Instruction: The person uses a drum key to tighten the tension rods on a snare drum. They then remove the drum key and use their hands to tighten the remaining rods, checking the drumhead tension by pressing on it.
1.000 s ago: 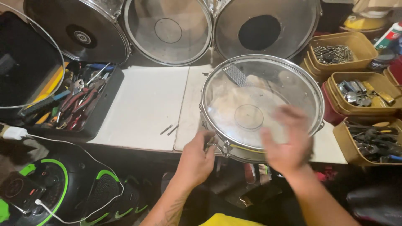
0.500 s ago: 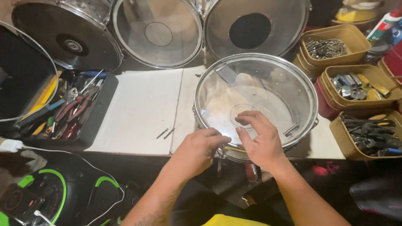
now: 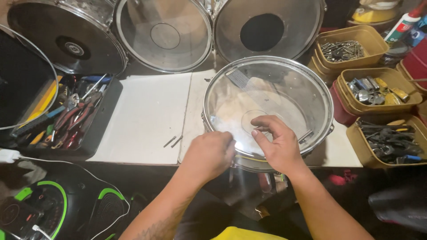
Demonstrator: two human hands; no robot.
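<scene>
Cluttered workshop tabletop (image 3: 142, 115), white boards laid across. Near the front edge, flat on those boards, a chrome snare drum (image 3: 284, 84) with a clear head, its near rim overhanging toward the body.

Left hand (image 3: 209, 153) bunched into a loose fist on the near rim; fingers tucked under, so no telling what, if anything, sits inside. Right hand (image 3: 278, 144) half curled, fingertips (image 3: 254, 132) pressed on the clear film near the centre ring, nothing visibly gripped.

Judging by that pose, probably feeling or seating the head against the hoop. Any further pressing likely to need even force and a steady rim.

Just left of the drum, two small metal rods (image 3: 173, 141). Further left, a black tray of pliers and screwdrivers (image 3: 66, 115). To the right, three tan tubs of hardware (image 3: 378, 89). Behind, three larger drums (image 3: 164, 33) leaning on edge.

Drum's underside, near lugs and left palm hidden; far-left drum cut off; tub contents too small to sort.
</scene>
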